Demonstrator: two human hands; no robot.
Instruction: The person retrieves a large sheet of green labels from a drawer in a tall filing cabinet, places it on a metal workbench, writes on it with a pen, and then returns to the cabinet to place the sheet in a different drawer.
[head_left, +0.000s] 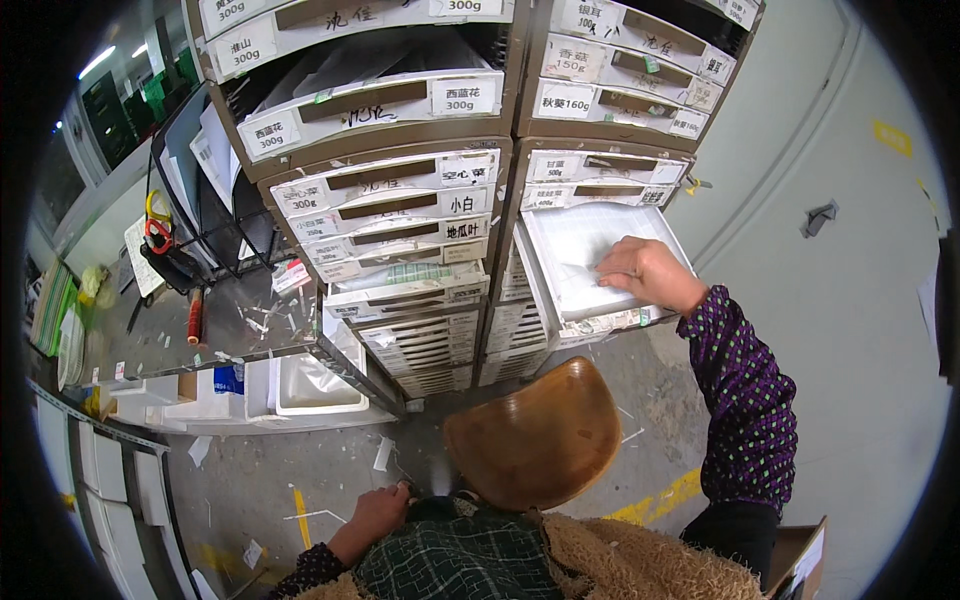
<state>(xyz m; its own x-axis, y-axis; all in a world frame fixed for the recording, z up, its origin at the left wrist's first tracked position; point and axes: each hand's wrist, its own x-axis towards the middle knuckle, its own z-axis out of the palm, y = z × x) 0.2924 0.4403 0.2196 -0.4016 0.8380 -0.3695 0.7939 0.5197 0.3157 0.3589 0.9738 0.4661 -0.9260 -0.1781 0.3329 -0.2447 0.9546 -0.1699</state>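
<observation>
My right hand [648, 272] reaches into a pulled-out grey drawer [560, 300] of the right drawer cabinet, fingers bent on the white sheets [580, 245] lying inside. Whether it grips a sheet I cannot tell; it rests on top of them. My left hand [380, 508] hangs low at my side near the floor, fingers curled, with nothing visible in it. A brown wooden stool seat [535, 435] stands right below me, between the two arms.
Two stacked drawer cabinets [400, 230] with labelled fronts fill the middle. A cluttered worktable [230, 310] on the left carries scissors, a red-orange roll and paper scraps. White bins [310, 385] sit under it. Paper bits litter the concrete floor.
</observation>
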